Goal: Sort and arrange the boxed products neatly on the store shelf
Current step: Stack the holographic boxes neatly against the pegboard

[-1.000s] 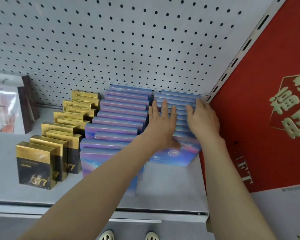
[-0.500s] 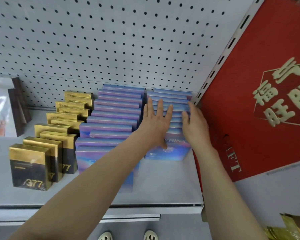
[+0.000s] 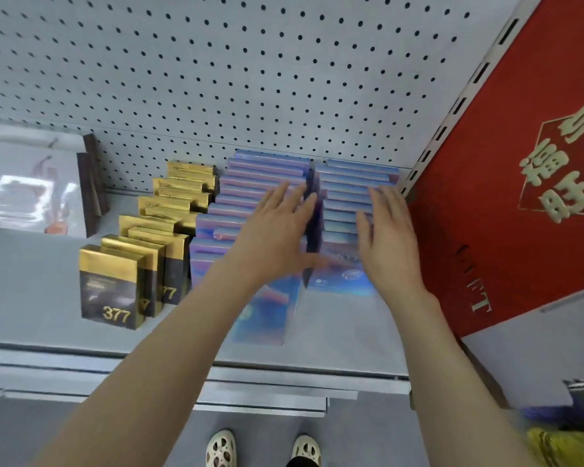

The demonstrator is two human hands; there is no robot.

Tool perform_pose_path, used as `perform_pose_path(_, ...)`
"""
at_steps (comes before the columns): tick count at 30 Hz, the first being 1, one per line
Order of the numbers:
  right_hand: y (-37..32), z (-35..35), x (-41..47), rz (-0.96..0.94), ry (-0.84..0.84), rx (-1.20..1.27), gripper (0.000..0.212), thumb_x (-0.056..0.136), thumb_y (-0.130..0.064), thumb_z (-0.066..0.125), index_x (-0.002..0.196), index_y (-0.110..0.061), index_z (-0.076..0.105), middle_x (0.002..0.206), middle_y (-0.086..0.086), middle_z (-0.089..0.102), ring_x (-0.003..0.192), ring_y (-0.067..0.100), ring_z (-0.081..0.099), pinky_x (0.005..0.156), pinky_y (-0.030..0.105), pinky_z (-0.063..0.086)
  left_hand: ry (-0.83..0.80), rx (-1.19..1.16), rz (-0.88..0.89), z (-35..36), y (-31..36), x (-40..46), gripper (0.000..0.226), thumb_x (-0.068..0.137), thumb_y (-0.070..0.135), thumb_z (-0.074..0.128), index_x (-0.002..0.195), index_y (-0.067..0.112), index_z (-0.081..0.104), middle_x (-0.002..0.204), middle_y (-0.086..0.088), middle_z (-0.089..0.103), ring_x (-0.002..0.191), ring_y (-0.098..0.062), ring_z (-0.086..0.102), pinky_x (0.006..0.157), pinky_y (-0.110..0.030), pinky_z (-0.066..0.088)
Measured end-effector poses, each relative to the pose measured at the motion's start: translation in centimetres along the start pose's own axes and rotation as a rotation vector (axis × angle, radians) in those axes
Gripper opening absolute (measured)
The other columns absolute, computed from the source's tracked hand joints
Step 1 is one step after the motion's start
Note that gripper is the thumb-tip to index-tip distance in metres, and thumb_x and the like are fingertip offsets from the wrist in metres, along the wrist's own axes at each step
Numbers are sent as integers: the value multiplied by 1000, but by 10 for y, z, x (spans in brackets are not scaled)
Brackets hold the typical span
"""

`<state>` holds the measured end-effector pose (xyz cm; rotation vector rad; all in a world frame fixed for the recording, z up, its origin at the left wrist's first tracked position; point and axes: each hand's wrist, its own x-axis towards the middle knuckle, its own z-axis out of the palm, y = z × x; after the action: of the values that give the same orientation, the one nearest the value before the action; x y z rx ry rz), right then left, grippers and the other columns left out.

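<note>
Four groups of boxes line the grey shelf (image 3: 31, 291), backed by a pegboard (image 3: 216, 79). Far left, white boxes (image 3: 31, 187) with dark spines stand against the back. Next come the gold boxes (image 3: 110, 284), black below with "377" on the front one, in a staggered double file running to the pegboard. Beside them is the left blue row (image 3: 263, 173), iridescent purple-blue boxes packed front to back; its front box reaches nearer the shelf edge than any other. The left hand (image 3: 277, 237) lies flat over this row with fingers straight and spread, gripping nothing; whether the palm actually touches the box tops I cannot tell, since the hand is a little blurred. A narrow dark gap splits this row from the right blue row (image 3: 351, 183), which starts further back. The right hand (image 3: 390, 237) is spread flat over that row's right side, fingers straight, holding nothing. A slotted upright (image 3: 452, 106) closes the bay, and just beyond it stands a big red box (image 3: 506, 197) with gold characters. Below, two pale shoes (image 3: 221, 448) show on the floor.
</note>
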<state>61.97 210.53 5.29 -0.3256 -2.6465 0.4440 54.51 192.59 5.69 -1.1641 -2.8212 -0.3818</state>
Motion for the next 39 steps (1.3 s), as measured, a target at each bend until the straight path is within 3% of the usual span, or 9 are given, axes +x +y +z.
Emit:
perform_pose_path(4, -43, 22, -38, -233, -118, 42, 59, 99, -42, 52, 144, -4, 46, 152, 15, 42, 147, 30, 30, 121, 44, 24, -168, 51, -155, -6, -57, -69, 133, 55, 95, 43, 156, 18, 4, 164, -7, -1, 149, -31, -13, 120, -46, -6)
perform_pose_path(7, -54, 37, -51, -249, -220, -76, 85, 91, -71, 36, 148, -9, 41, 156, 14, 36, 150, 30, 21, 123, 44, 15, -236, 146, -107, 1, -72, -90, 135, 58, 83, 63, 155, 21, -9, 163, -5, -13, 147, -32, -20, 120, -54, -2)
perform_pose_path(10, -51, 43, -55, -259, -223, -166, 93, 88, -78, 30, 150, -10, 38, 158, 14, 33, 151, 29, 18, 123, 40, 6, -197, 192, -88, 9, -69, -90, 134, 62, 70, 74, 153, 24, -13, 162, -8, -14, 147, -37, -18, 117, -54, -5)
perform_pose_path(18, -55, 37, -54, -235, -212, -130, 88, 89, -72, 39, 153, -12, 32, 160, 12, 29, 151, 27, 17, 125, 41, 6, -133, 207, -85, 12, -67, -89, 127, 66, 62, 77, 153, 26, -10, 162, -9, -11, 147, -37, -15, 116, -49, -9)
perform_pose_path(23, -75, 41, -61, -336, -345, -194, 112, 76, -69, 67, 157, -13, 14, 164, 13, 12, 153, 28, 7, 122, 37, -3, -155, 222, -91, 7, -67, -92, 127, 66, 55, 80, 153, 25, -7, 162, -11, -9, 148, -38, -11, 120, -50, 0)
perform_pose_path(25, -86, 48, -68, -332, -356, -260, 121, 70, -59, 78, 158, -15, 8, 163, 19, 12, 151, 33, 11, 122, 42, 4, -152, 275, -90, 7, -64, -98, 126, 67, 51, 81, 153, 23, -7, 162, -12, -8, 148, -39, -8, 120, -50, 6)
perform_pose_path(30, -99, 56, -69, -261, -223, -304, 113, 60, -40, 91, 153, -22, 29, 143, 17, 39, 131, 38, 40, 113, 49, 31, -40, 329, -106, 14, -57, -108, 110, 71, 44, 81, 151, 21, 8, 161, -12, 10, 148, -38, 7, 117, -49, 19)
perform_pose_path(35, -98, 63, -49, -241, -98, -329, 91, 65, -17, 89, 145, -16, 45, 136, 19, 47, 124, 38, 47, 112, 45, 35, 130, 362, -99, 23, -54, -97, 88, 65, 25, 87, 140, 14, 42, 147, -9, 43, 134, -35, 40, 105, -46, 39)
perform_pose_path(39, -96, 65, -34, -252, -67, -409, 86, 61, -24, 91, 137, -14, 52, 129, 20, 52, 121, 39, 50, 113, 47, 33, 157, 309, -56, 24, -62, -78, 85, 68, 24, 86, 141, 13, 42, 147, -9, 42, 137, -37, 35, 109, -48, 36)
